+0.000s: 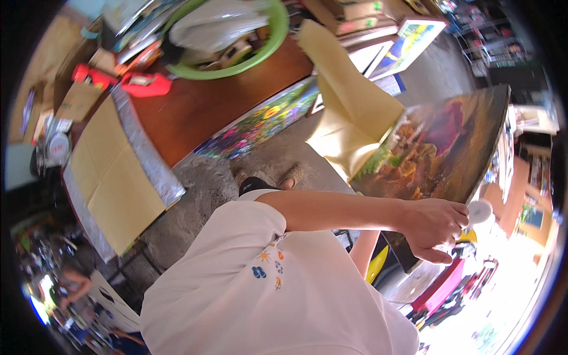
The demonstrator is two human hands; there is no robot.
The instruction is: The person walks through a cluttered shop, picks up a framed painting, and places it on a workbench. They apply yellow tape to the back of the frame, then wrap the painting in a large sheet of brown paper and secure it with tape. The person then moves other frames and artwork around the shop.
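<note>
My left forearm reaches across my body to the right. At its end, my left hand [431, 228] is closed, fingers curled beside a white round roll-like piece [480, 212] that it seems to hold. The hand is over the lower edge of a large painting [441, 145] in brown, red and green. A creased yellowish sheet of paper [349, 100] stands against the painting's left edge, its lower part folded. My right forearm [365, 251] shows only in part beneath the left arm. The right hand is hidden.
A brown table [195, 112] carries a green basin [277, 41] with plastic and red containers [145, 84]. On the left lies a yellow sheet on silvery wrap [115, 177]. A flower painting [266, 121] leans below the table. Another person [74, 284] is at lower left.
</note>
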